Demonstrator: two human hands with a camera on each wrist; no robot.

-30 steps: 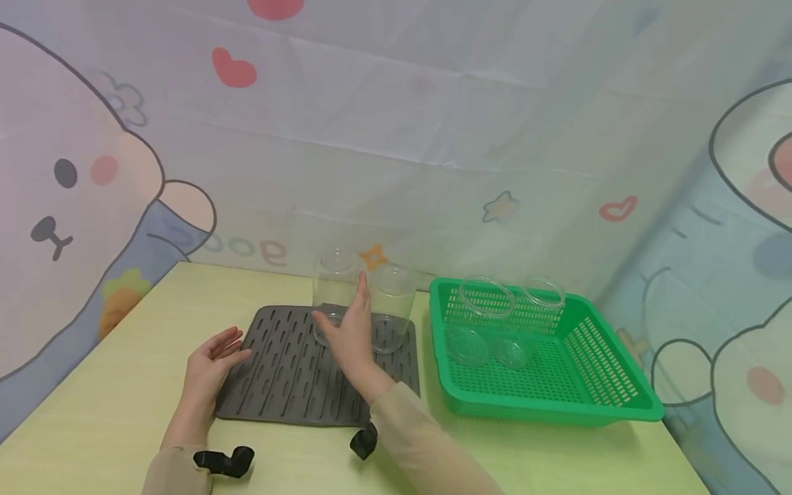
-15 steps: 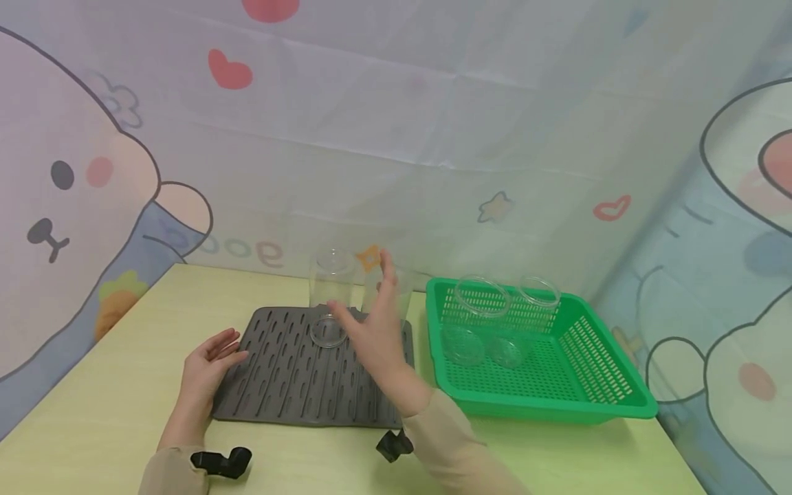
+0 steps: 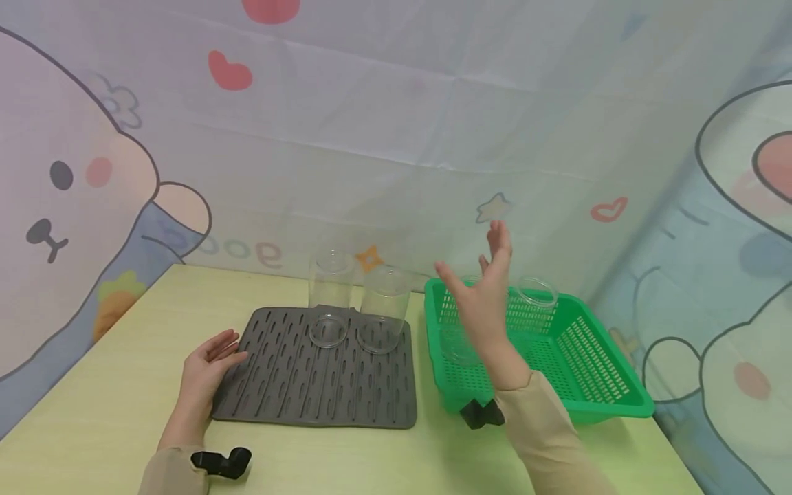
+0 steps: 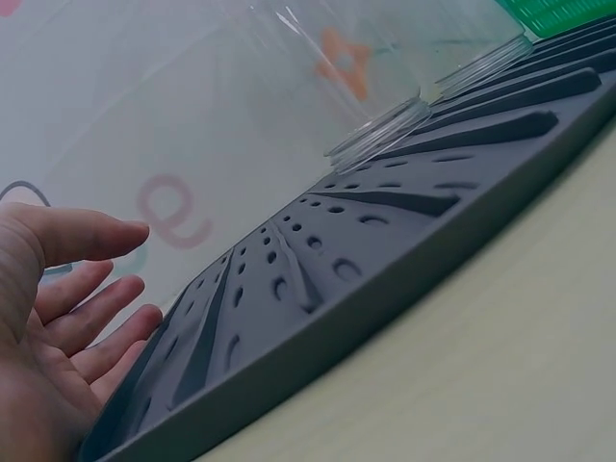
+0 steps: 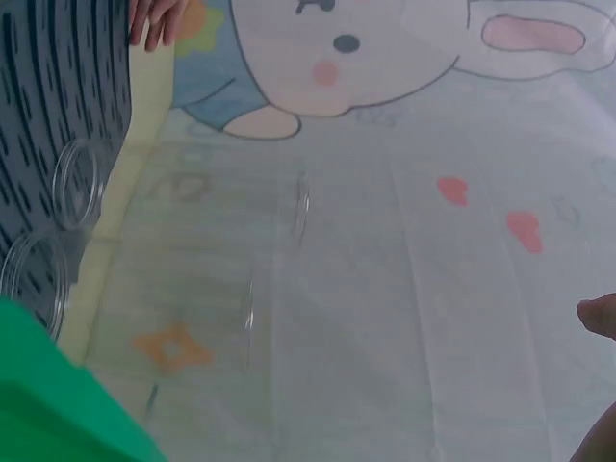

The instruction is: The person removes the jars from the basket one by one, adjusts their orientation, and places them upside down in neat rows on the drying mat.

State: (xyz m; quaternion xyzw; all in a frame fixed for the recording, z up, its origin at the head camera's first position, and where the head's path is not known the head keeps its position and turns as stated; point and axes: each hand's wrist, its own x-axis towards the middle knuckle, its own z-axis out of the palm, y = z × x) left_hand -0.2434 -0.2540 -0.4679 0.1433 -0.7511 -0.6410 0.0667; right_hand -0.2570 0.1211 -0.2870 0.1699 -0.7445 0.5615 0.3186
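Observation:
Two clear jars stand mouth down at the back of the grey drying mat: a left jar (image 3: pixel 331 285) and a right jar (image 3: pixel 383 299). Their threaded rims touch the mat (image 3: pixel 309 392), as the left wrist view shows. My right hand (image 3: pixel 485 306) is raised over the left part of the green basket (image 3: pixel 619 410), fingers extended, thumb spread, holding nothing. Behind it, a clear jar (image 3: pixel 459 347) in the basket is partly hidden. Another clear jar (image 3: pixel 537 293) leans beside it, its round end up. My left hand (image 3: pixel 207 364) lies at the mat's left edge with loosely bent fingers.
The basket stands on the pale yellow table (image 3: pixel 297 460), just right of the mat. A printed cloth (image 3: pixel 371 137) hangs close behind both. Black wrist mounts (image 3: pixel 223 463) stick out from the sleeves.
My right hand has come away from the right jar and swung right, over the basket. Both jars on the mat stay standing. The left hand has kept its place.

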